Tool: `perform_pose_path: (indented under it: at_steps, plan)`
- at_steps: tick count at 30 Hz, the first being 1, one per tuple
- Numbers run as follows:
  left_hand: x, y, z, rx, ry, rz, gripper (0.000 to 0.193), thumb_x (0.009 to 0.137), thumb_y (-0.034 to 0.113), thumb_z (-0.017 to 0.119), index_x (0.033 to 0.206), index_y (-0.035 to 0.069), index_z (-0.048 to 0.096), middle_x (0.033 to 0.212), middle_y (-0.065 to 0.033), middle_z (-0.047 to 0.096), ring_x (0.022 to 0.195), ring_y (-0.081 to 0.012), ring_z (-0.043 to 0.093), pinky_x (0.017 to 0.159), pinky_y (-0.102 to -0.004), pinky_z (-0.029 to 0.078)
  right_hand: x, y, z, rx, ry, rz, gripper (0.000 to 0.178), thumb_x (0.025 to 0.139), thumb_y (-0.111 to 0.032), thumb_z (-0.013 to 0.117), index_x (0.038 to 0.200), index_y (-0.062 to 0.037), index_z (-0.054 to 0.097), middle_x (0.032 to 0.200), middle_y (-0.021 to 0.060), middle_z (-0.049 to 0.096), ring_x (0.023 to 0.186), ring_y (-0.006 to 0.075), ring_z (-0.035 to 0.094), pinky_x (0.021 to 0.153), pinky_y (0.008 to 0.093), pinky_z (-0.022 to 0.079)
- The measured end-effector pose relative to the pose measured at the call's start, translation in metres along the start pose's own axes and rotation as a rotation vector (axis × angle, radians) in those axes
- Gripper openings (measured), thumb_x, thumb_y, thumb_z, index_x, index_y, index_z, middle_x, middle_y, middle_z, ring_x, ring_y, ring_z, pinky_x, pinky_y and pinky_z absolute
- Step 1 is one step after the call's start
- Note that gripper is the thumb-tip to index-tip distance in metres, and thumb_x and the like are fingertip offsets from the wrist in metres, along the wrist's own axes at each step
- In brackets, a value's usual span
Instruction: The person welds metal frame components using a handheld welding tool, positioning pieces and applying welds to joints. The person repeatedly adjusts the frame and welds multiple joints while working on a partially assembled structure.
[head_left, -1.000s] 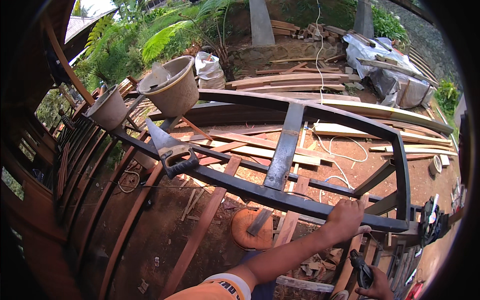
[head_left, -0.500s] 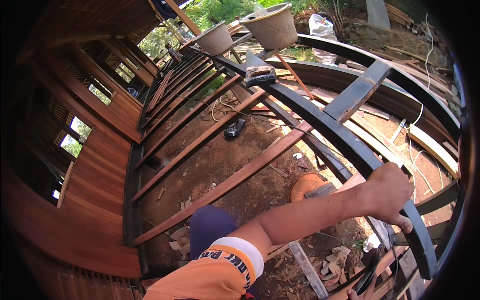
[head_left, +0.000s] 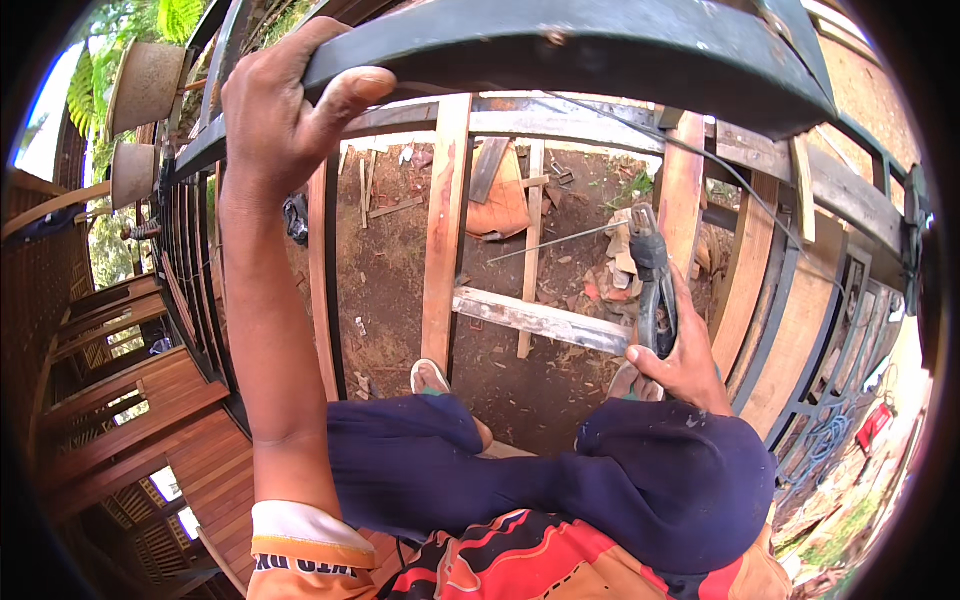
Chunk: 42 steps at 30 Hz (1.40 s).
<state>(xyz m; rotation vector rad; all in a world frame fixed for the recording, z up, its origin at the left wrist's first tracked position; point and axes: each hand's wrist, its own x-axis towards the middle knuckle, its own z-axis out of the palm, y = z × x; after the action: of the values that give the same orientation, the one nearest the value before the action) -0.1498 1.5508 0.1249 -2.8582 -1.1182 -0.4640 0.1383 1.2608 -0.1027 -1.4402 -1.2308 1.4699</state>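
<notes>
My left hand (head_left: 275, 125) is wrapped over a dark painted beam (head_left: 570, 45) that crosses the top of the view, its thumb on the near side. Lower down at the right, my right hand (head_left: 692, 365) grips a black welding electrode holder (head_left: 655, 295). A thin welding rod (head_left: 555, 241) sticks out leftward from its jaws, over the ground and apart from the beam. Part of my right hand's fingers is hidden behind the holder. My sandalled feet are below, on or near the timbers.
Wooden joists (head_left: 445, 240) run beneath the beam, with a pale crosspiece (head_left: 540, 318) between them. A black cable (head_left: 720, 175) crosses at the right. Two buckets (head_left: 148, 90) stand far left. Scraps litter the ground below; blue rope (head_left: 828, 440) lies at the right.
The view has swung round to the right and downward. The electrode holder in my right hand, barely seen at the lower edge before, is now in full view. My left hand still holds the beam.
</notes>
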Motion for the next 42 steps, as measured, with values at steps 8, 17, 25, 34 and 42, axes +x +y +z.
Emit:
perform_pose_path:
  at_steps: [8, 17, 25, 34, 42]
  plan:
    - [-0.017, 0.001, 0.006, 0.133, 0.298, 0.086, 0.085, 0.093, 0.078, 0.055, 0.127, 0.0, 0.065, 0.115, -0.021, 0.07, 0.112, -0.0349, 0.068, 0.096, -0.0432, 0.051, -0.004, 0.023, 0.057, -0.015, -0.078, 0.0, 0.117, 0.076, -0.029, 0.087, 0.161, 0.008, 0.016, 0.15, 0.0369, 0.045, 0.139, 0.046, 0.049, 0.116, 0.0432, 0.039]
    - [-0.175, 0.189, 0.121, -0.375, -0.389, 0.166, 0.081, 0.099, 0.061, 0.046, 0.143, -0.006, 0.053, 0.156, -0.0244, 0.047, 0.153, -0.0365, 0.036, 0.129, -0.0523, 0.02, 0.011, 0.038, 0.088, 0.028, -0.102, -0.075, 0.11, 0.077, -0.022, 0.085, 0.16, 0.0067, 0.019, 0.148, 0.0292, 0.05, 0.139, 0.0418, 0.052, 0.113, 0.0467, 0.044]
    - [-0.218, 0.152, 0.154, -0.208, -0.398, -0.053, 0.073, 0.092, 0.045, 0.062, 0.143, -0.006, 0.053, 0.157, -0.0229, 0.046, 0.153, -0.0367, 0.036, 0.128, -0.0515, 0.024, 0.008, 0.021, 0.095, 0.117, -0.09, 0.024, 0.1, 0.079, -0.013, 0.077, 0.16, 0.0092, 0.022, 0.15, 0.026, 0.049, 0.139, 0.0328, 0.05, 0.117, 0.0417, 0.039]
    - [-0.232, 0.131, 0.172, -0.193, -0.371, -0.165, 0.065, 0.099, 0.042, 0.061, 0.142, -0.005, 0.054, 0.157, -0.023, 0.046, 0.152, -0.0372, 0.037, 0.127, -0.0518, 0.025, 0.013, 0.027, 0.095, -0.01, -0.074, 0.014, 0.106, 0.077, -0.013, 0.081, 0.161, 0.0048, 0.019, 0.143, 0.0284, 0.054, 0.131, 0.0368, 0.057, 0.112, 0.0435, 0.043]
    - [-0.241, 0.098, 0.171, -0.12, -0.363, -0.31, 0.072, 0.1, 0.05, 0.057, 0.146, -0.006, 0.051, 0.159, -0.0252, 0.043, 0.154, -0.0381, 0.032, 0.13, -0.0515, 0.019, 0.016, 0.032, 0.108, 0.07, -0.137, -0.073, 0.106, 0.072, -0.008, 0.08, 0.159, 0.0086, 0.022, 0.145, 0.0282, 0.051, 0.134, 0.0344, 0.051, 0.116, 0.0411, 0.037]
